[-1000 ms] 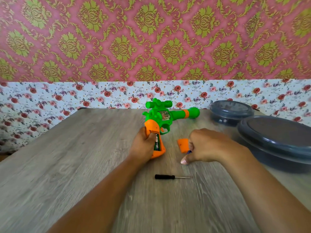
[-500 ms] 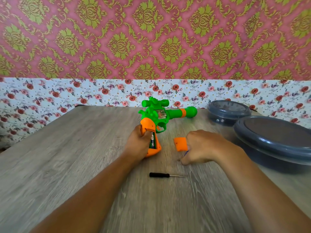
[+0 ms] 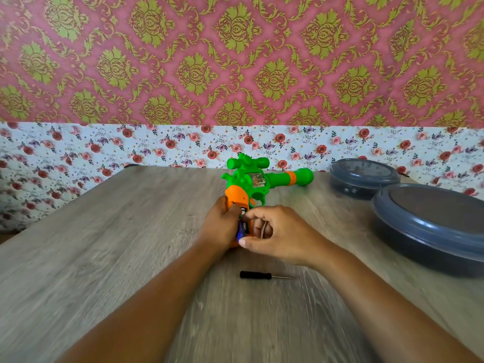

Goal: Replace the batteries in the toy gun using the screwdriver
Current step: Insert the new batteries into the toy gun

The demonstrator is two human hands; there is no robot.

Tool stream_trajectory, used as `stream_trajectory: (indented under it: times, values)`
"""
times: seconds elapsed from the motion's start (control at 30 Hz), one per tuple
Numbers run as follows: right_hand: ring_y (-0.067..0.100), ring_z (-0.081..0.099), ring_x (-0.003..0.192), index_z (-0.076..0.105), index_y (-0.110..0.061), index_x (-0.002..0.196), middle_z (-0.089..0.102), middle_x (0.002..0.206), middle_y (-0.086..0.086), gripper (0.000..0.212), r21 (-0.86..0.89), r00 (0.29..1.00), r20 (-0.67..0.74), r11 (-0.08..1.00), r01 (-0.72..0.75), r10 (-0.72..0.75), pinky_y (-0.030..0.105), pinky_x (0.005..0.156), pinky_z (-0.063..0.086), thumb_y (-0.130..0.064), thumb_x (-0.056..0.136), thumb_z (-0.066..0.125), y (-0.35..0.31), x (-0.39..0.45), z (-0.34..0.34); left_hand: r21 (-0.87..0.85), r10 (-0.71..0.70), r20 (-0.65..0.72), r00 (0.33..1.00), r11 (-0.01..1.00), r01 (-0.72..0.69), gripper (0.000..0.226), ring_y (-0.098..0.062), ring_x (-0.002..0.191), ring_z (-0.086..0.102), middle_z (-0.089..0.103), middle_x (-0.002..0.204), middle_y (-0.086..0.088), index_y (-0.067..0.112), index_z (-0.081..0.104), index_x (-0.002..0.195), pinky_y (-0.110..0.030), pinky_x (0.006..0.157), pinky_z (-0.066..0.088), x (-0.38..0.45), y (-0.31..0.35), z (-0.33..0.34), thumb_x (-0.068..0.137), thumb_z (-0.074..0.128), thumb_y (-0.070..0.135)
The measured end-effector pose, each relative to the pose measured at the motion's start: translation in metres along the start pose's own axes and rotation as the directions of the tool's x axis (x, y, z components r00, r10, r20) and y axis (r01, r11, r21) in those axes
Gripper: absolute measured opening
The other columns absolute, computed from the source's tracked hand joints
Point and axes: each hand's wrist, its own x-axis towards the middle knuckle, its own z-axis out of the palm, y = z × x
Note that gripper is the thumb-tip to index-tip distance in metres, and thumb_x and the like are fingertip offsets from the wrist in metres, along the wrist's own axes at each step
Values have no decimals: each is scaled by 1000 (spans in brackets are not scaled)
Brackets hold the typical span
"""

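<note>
The green and orange toy gun (image 3: pixel 258 180) lies on the wooden table (image 3: pixel 104 244), barrel pointing right. My left hand (image 3: pixel 221 226) grips its orange handle from the left. My right hand (image 3: pixel 277 235) is over the handle, with thumb and forefinger pinched on a blue battery (image 3: pixel 241 229) at the open battery compartment. The black screwdriver (image 3: pixel 258 275) lies on the table just in front of my hands, tip pointing right. The orange compartment cover is hidden behind my right hand.
Two dark grey lidded round containers stand at the right: a large one (image 3: pixel 432 226) near the table's edge and a smaller one (image 3: pixel 364 178) behind it by the flowered wall.
My right hand has moved left from the table beside the orange cover to the gun's handle, now with a blue battery in its fingers. The left hand keeps its grip on the handle.
</note>
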Motion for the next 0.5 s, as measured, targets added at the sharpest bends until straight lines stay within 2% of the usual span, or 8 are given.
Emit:
stream_trajectory:
  times: [0.1,0.17,0.3,0.4,0.5]
  values:
    - [6,43,54,64,-10,88,52,63,0,21,-20,1000,-1,1000,14,-14,30,56,38,-28,79,69,-1,-1,2,-27,-9,-6,1000,1000,9,12,-17,64,46,50,71,-3,10,49,82,-30,57,33,1,0,0,91,42,8]
    - [8,43,55,61,-7,80,54,64,7,24,-65,1000,-15,998,20,-21,34,56,38,-30,81,65,-1,-1,4,-40,-10,-11,1000,999,10,12,-18,66,47,51,72,-4,11,48,82,-30,59,34,1,0,0,92,41,8]
    - [11,46,55,55,-19,68,59,68,7,21,-106,997,-80,994,11,-20,37,58,42,-32,83,62,-1,0,10,-97,-6,1,1000,995,6,16,-12,63,46,49,70,-1,14,47,79,-25,54,32,-4,4,0,93,41,8]
    - [18,53,59,61,-19,78,61,69,7,15,-154,988,-149,988,10,-33,39,60,45,-34,81,61,-2,2,15,-172,-18,7,1000,985,19,15,-12,64,49,52,72,-3,12,49,84,-18,52,38,-6,6,-2,94,39,9]
    - [21,54,63,65,-20,95,63,74,8,18,-192,984,-176,981,-23,-12,40,62,48,-30,80,62,0,3,14,-178,-4,-1,1000,984,4,22,-19,74,56,60,87,-13,8,56,97,-27,61,43,-5,4,-2,95,35,13]
